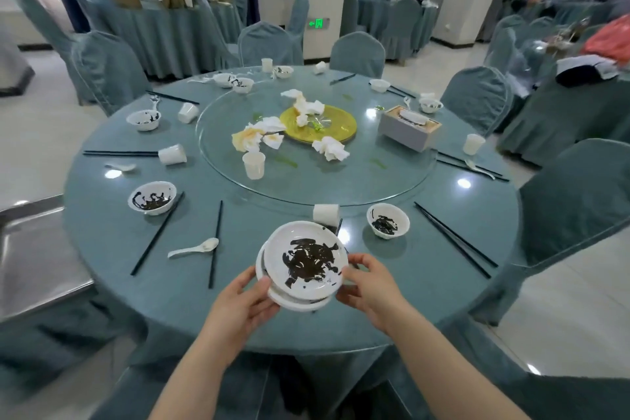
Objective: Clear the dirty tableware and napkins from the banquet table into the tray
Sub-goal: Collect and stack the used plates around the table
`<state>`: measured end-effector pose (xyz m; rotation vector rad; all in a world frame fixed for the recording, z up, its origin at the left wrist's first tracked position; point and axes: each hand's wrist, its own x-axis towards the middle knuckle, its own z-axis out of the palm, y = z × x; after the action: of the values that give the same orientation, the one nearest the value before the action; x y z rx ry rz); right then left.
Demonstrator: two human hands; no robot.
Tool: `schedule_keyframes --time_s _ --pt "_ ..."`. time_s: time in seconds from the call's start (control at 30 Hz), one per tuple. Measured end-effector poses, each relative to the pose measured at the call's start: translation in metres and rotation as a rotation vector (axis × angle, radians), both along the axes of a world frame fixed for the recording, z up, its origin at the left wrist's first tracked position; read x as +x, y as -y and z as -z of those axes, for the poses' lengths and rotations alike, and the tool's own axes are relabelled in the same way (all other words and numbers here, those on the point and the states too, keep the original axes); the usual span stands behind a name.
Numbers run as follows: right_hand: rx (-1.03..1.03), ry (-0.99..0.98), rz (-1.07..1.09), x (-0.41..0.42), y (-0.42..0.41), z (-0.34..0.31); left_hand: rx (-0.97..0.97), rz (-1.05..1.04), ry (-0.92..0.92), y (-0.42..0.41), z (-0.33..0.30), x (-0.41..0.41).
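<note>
I have both hands on a stack of soiled plates [305, 264] — left hand [243, 300] pinching the near-left rim, right hand [370, 283] curled round the right rim — lifted just above the banquet table [238, 310]. The steel tray [30, 249] lies well off beyond my left hand — so I judge the stack swings leftward.

Both hands, the left hand [243, 300] and right hand [371, 285], hold a stack of plates [303, 264] over the counter [238, 317]; a spoon [194, 249] lies to their left, a bowl [388, 221] to their right, a tipped cup [326, 214] just beyond, and crumpled napkins [262, 136] on the turntable [392, 177] farther beyond.
</note>
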<state>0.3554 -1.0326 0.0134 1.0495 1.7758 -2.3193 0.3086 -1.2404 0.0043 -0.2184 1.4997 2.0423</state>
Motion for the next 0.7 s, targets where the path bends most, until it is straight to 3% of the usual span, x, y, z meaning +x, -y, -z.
schedule_keyframes --time_s 0.37,0.7 --pt "0.059 0.007 -0.137 -0.031 0.001 0.031 0.023 -0.067 0.132 -0.007 0.019 -0.009" --pt "0.08 0.116 -0.301 -0.085 -0.017 0.06 -0.119 -0.199 0.168 -0.022 0.046 -0.035"
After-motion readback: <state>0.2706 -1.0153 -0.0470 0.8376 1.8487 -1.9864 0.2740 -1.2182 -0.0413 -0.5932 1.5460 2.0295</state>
